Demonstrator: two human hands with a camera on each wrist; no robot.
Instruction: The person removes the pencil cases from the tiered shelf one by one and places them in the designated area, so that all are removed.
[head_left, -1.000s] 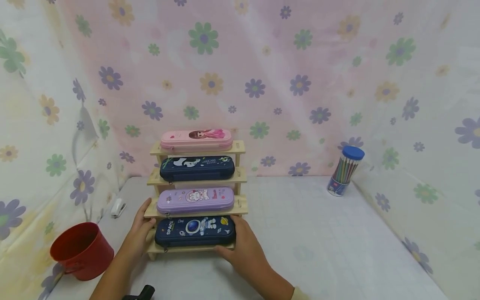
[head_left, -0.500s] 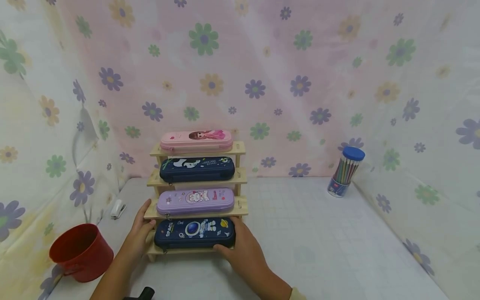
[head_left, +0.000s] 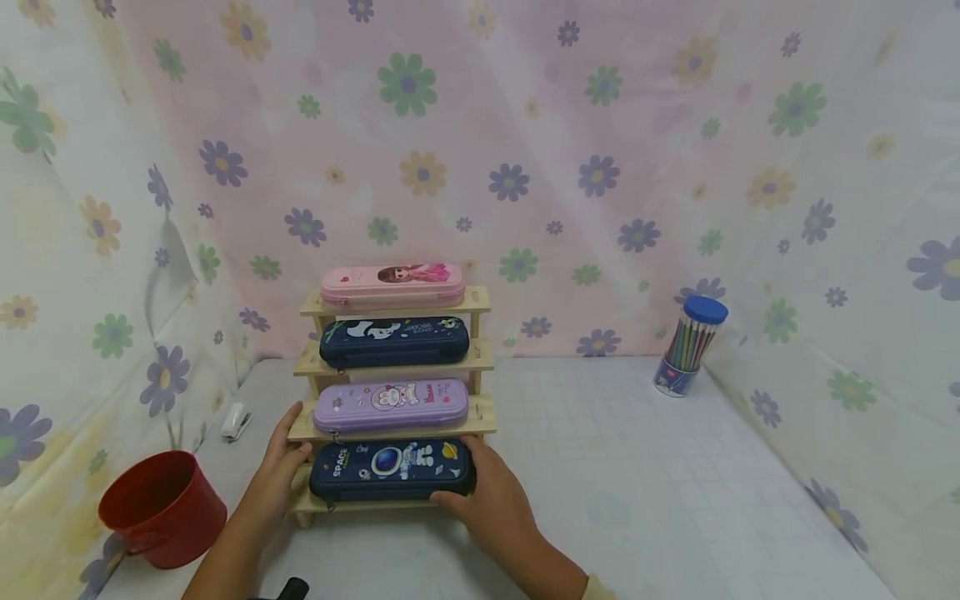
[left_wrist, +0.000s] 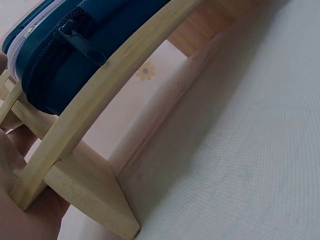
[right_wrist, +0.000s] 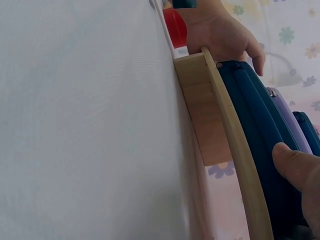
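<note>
- Four tiers make up the wooden rack (head_left: 480, 414) at lower centre of the head view, standing on the pale tabletop (head_left: 637, 483); each tier carries one pencil case.
- Lowest and nearest lies the navy space case (head_left: 392, 469), flat on the bottom tier, its zip pull hanging at the left end in the left wrist view.
- Both hands are on that case's ends, so the step in hand looks like seating or gripping it on the bottom tier.
- Right hand (head_left: 487, 502): fingers curl round the case's right end, thumb pressed on its front edge in the right wrist view.
- Left hand (head_left: 276, 471): fingers curl over the rack's left end and touch the case's left end; I cannot tell whether they pinch the case itself.
- Next move, as I judge it, calls for an even hold from both ends and a level slide, since the front lip is shallow.
- Against the earlier frames, the case sits slightly further right and lower, and the hands have hardly shifted.
- Smaller things: red bucket (head_left: 161, 507) lower left, pencil tub (head_left: 692, 343) at right, white stapler (head_left: 236, 421).
</note>
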